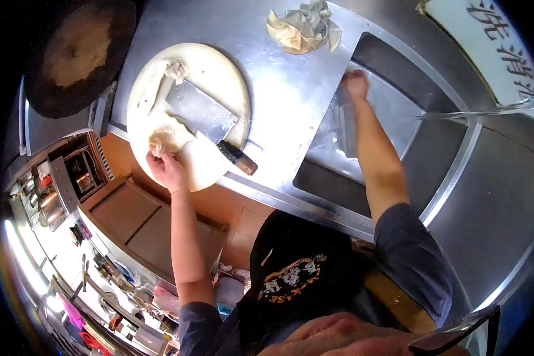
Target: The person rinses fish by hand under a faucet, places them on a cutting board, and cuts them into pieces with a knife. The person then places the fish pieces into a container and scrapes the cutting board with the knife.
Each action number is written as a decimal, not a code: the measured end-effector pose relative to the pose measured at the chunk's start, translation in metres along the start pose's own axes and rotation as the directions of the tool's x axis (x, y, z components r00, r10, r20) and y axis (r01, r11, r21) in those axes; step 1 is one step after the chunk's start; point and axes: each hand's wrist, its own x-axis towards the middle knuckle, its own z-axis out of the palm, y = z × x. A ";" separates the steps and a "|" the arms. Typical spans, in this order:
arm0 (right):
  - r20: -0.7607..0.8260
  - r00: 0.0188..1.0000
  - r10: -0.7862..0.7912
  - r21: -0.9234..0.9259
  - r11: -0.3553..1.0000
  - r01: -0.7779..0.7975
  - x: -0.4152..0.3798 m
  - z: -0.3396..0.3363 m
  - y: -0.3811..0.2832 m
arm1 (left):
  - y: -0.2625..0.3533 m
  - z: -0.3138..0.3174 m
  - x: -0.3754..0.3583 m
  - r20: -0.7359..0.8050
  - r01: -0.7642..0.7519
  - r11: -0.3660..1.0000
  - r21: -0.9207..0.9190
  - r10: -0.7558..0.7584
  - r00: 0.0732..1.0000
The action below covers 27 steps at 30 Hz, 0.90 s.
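On a round white chopping board [216, 65], my left hand [167, 170] pinches the near edge of a pale, raw-looking piece of meat [171, 137]. A wide-bladed cleaver [202, 111] lies flat beside it, its dark handle [237, 157] reaching past the board's near right edge. Another pale strip with a crumpled lump [176, 70] rests near the far edge. My right hand [356, 85] reaches into the steel sink [381, 50], fingers curled near the far end of a shiny rectangular tray [345, 133]; what they hold is hidden.
A crumpled wet cloth [304, 28] lies on the steel counter [273, 98] at the back. Water runs in a thin stream [457, 113] at the sink's right. A large dark round pan [80, 56] stands far left. A white sign [492, 47] leans at the back right.
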 end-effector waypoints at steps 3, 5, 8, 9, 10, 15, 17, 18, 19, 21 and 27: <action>-0.313 0.948 0.053 0.606 0.780 0.156 -0.028 -0.134 -0.126 | 0.001 0.000 0.000 -0.007 -0.022 0.995 0.097 0.023 1.000; -0.313 0.949 -0.042 0.823 0.486 0.293 -0.032 -0.175 -0.183 | 0.009 -0.002 -0.001 -0.016 0.040 0.971 0.237 -0.037 0.999; 0.005 0.840 -0.542 0.577 0.688 0.441 0.010 -0.153 -0.176 | 0.007 -0.006 -0.005 0.023 0.012 0.979 0.202 -0.018 1.000; 0.066 0.725 -0.686 0.460 0.666 0.588 0.020 -0.133 -0.157 | 0.011 -0.005 -0.005 0.019 -0.008 0.975 0.222 0.004 1.000; 0.059 0.733 -0.677 0.449 0.674 0.586 0.000 -0.143 -0.147 | 0.014 -0.001 -0.003 0.017 -0.032 0.970 0.241 0.029 0.999; -0.091 0.985 -0.149 -0.277 0.954 0.119 -0.119 -0.114 0.040 | 0.003 -0.001 0.002 0.035 -0.027 0.995 0.095 0.024 0.999; 0.279 0.858 0.432 -0.521 0.818 -0.243 -0.151 -0.090 0.138 | 0.006 0.000 -0.001 0.028 0.004 0.992 0.123 -0.007 1.000; 0.449 0.852 0.271 -0.651 0.751 0.105 -0.158 -0.059 0.200 | 0.001 -0.001 0.001 0.039 0.005 0.996 0.094 -0.009 0.999; 0.626 0.766 0.147 -0.677 0.590 0.440 -0.165 -0.040 0.237 | -0.001 -0.001 0.002 0.054 0.005 0.998 0.064 -0.008 0.998; 0.522 0.847 0.100 -0.497 0.842 0.207 -0.177 -0.065 0.192 | 0.001 -0.004 0.000 0.074 -0.006 0.997 0.081 0.000 0.997; 0.360 0.823 0.439 0.236 0.811 -0.536 -0.164 -0.187 0.030 | 0.030 -0.017 -0.009 0.024 -0.007 0.819 0.573 -0.008 1.000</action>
